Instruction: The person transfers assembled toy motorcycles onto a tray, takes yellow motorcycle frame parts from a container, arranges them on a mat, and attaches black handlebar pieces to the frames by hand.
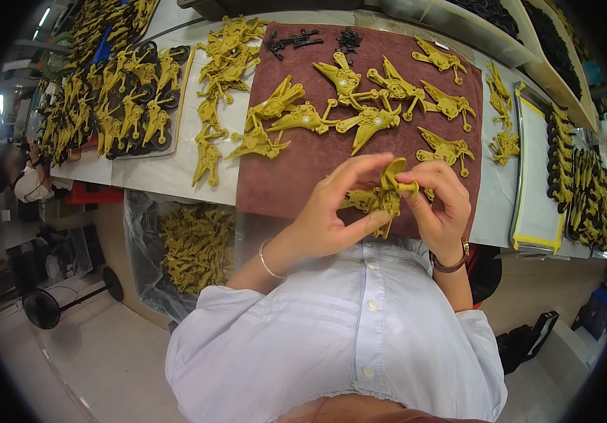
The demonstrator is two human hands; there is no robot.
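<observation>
Close in front of my body, both hands hold up a mustard-yellow plastic toy motorcycle body (391, 187). My left hand (332, 208) grips it from the left between thumb and fingers. On the other side, my right hand (439, 201) pinches a small round-ended part sticking out of it. The fingers hide much of the piece. Beyond my hands, several like bodies (374, 125) lie spread on a dark red cloth (303, 190). Small black plastic parts (349, 39) lie in two clusters at the cloth's far edge.
More yellow bodies (226, 63) are heaped left of the cloth. A tray of bodies with black wheels (138, 106) stands farther left. A plastic-lined bin (198, 247) of yellow parts sits below the table. At right is a yellow-taped board (536, 176). Another person (32, 180) is far left.
</observation>
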